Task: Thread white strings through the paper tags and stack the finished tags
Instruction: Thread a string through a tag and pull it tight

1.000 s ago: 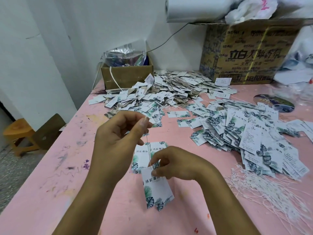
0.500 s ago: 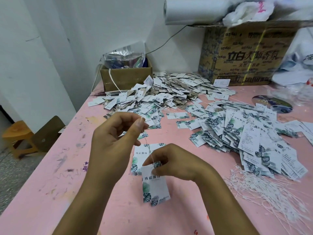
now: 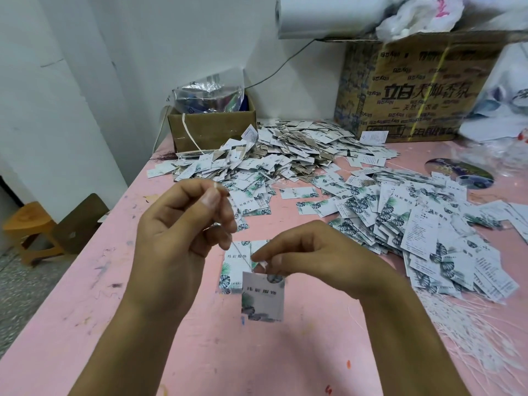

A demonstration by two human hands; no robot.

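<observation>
String (image 3: 241, 255), pinched by the left hand (image 3: 177, 238), has pulled taut through the tag (image 3: 263, 295) the right hand (image 3: 311, 252) pinches, so it looks nearly threaded.

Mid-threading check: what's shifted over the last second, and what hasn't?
The right hand rose slightly, so the tag it pinches by the top hangs higher and squarer. The left hand drew the white string a little to the left. Unchanged: both grips, the tag piles, and the loose strings.
</observation>
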